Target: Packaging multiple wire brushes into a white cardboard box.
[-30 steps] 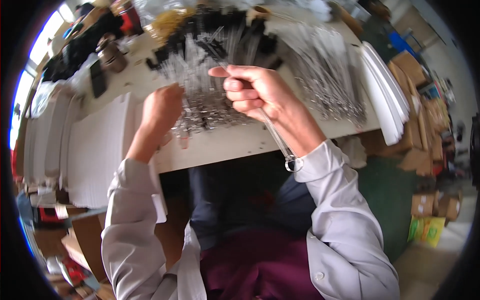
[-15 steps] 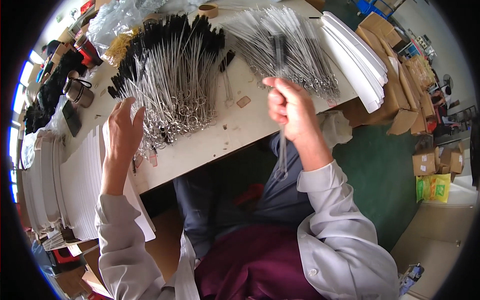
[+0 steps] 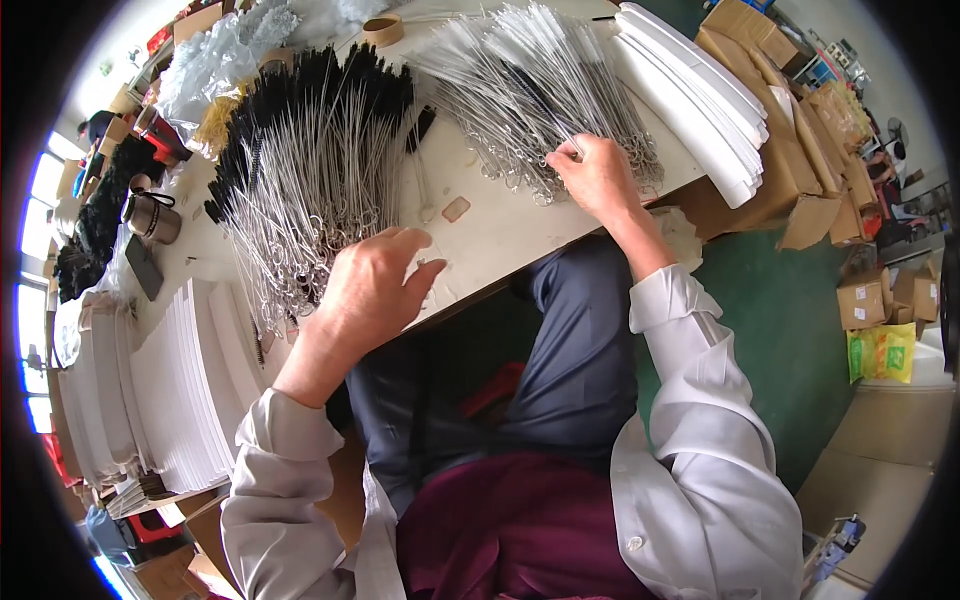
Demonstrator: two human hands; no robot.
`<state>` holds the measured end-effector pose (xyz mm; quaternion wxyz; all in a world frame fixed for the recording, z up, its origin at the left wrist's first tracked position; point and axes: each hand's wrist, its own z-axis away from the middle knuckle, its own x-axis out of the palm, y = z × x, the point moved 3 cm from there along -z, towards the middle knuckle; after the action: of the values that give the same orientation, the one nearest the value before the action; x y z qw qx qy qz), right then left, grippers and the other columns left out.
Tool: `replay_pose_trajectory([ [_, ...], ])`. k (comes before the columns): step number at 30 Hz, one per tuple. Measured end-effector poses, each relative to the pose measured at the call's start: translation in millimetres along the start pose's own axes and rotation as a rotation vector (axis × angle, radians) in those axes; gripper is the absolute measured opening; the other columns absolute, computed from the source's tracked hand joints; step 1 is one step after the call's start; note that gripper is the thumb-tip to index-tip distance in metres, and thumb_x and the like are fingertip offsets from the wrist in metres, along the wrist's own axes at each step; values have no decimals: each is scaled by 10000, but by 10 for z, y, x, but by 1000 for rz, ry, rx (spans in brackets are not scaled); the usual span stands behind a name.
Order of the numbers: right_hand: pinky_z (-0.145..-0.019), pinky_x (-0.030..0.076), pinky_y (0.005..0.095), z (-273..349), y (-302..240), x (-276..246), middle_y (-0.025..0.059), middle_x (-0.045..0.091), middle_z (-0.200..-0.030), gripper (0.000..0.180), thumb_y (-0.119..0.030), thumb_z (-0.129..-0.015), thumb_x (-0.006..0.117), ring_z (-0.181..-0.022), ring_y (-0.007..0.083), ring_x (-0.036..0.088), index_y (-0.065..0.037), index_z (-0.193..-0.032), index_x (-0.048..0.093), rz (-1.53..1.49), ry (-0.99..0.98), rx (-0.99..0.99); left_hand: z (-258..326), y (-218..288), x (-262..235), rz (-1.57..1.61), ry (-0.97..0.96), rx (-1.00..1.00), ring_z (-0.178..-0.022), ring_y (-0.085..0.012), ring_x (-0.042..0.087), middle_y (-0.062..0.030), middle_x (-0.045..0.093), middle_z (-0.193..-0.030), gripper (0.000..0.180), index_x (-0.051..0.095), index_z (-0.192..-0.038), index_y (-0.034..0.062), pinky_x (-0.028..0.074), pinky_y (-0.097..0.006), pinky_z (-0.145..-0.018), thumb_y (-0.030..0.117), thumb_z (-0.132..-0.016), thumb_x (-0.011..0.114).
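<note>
White tabletop (image 3: 500, 225): left hand (image 3: 372, 285) spread on black-tipped wire brushes (image 3: 310, 170), right hand (image 3: 598, 178) pinching white-tipped brushes (image 3: 540, 95).

Pale grey long-sleeved shirt with buttoned cuffs, maroon apron, dark blue trousers, bare hands (image 3: 375, 285)

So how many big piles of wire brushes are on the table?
2. The black-bristled brush pile lies by the left hand; the pale-bristled brush pile is under the right hand, whose fingers reach into it. More could be hidden beyond the table's far edge.
</note>
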<state>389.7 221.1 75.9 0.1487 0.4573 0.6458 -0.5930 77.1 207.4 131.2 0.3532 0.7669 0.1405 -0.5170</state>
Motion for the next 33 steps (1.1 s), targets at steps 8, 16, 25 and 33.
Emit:
replay_pose_trajectory([
  [8, -766, 566, 477, -52, -51, 60, 234, 721, -827, 212, -223, -877, 707, -823, 429, 710, -15, -895, 746, 6, 20, -30, -228, 93, 206, 131, -5, -25, -731, -269, 728, -183, 727, -897, 238, 714, -1071, -13, 568, -372, -675, 139, -897, 765],
  [16, -591, 503, 318, 137, -299, -123, 99, 715, -687, 211, -180, -848, 745, -619, 130, 654, 31, -832, 747, -437, 1, 60, -551, 87, 390, 349, 26, -163, -819, -228, 761, -163, 750, -884, 256, 716, -1106, 0, 599, -328, -730, 126, -893, 781],
  [25, -529, 406, 220, 608, -663, 105, -32, 660, -737, 169, -143, -918, 749, -609, 13, 518, 18, -870, 761, -1012, -318, 255, -591, 248, 704, 370, 269, -78, -785, -318, 731, -181, 724, -940, 313, 654, -1115, 2, 591, -419, -722, 119, -850, 774],
  [33, -403, 235, 213, 644, -734, 236, -72, 509, -603, 216, -185, -986, 706, -460, -1, 354, -58, -811, 706, -1168, -481, 476, -499, 255, 708, 432, 375, -175, -746, -329, 740, -181, 733, -853, 244, 673, -1085, -14, 593, -396, -696, 49, -850, 697],
])
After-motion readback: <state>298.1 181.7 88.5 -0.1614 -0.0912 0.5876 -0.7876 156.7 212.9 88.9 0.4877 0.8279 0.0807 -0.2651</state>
